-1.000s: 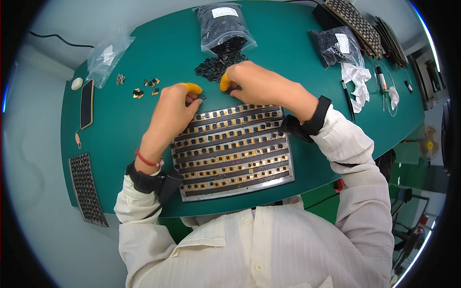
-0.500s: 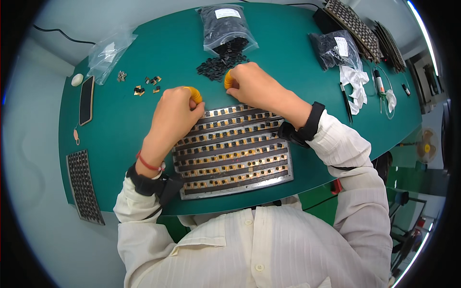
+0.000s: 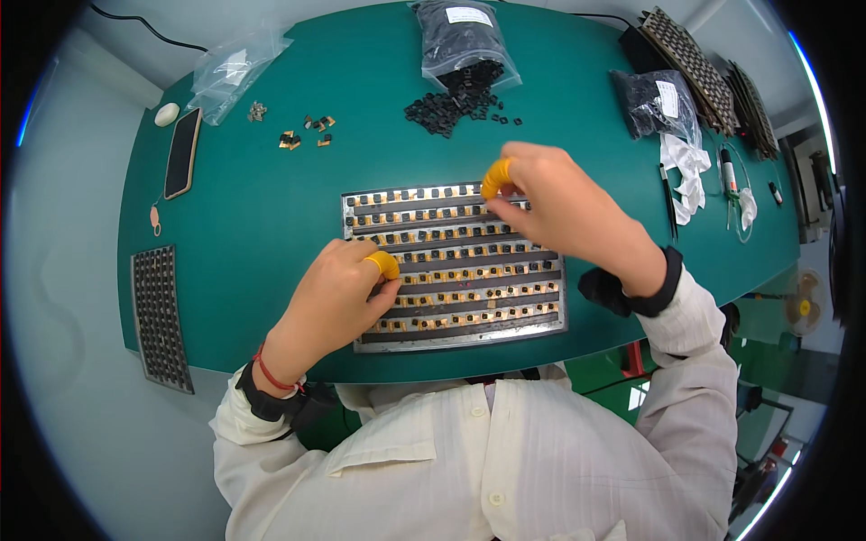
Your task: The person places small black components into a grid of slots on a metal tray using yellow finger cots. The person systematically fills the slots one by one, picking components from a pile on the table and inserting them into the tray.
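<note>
**Two hands over one slotted tray**

At the far left of the frame one dark perforated tray (image 3: 162, 317) lies at the edge of the green table (image 3: 271, 207). Above it sit one dark phone (image 3: 182, 153), one small white round object (image 3: 167, 114) and one clear plastic bag (image 3: 236, 70). Just right of the bag lies a scatter of small gold-and-black parts (image 3: 305, 131) — too small to count surely.

Lower centre, the left hand (image 3: 336, 298) rests on the left side of the metal tray (image 3: 454, 266), fingers curled narrow, a yellow finger cot (image 3: 384, 263) on one fingertip; whether it pinches a part cannot be told. The tray carries eight rows of small dark components, near the table's front edge.

Upper centre, one dark bag (image 3: 458, 41) lies open, with a pile of loose black parts (image 3: 454, 102) spilled below it.

The right hand (image 3: 564, 212) hovers over the tray's upper right corner, fingers drawn close together, one yellow cot (image 3: 496, 178) at the tip — any held piece is hidden.

Further right lie a second dark bag (image 3: 656, 102), white crumpled cloth (image 3: 687, 171) and two more perforated trays (image 3: 690, 59) at the upper right edge.
</note>
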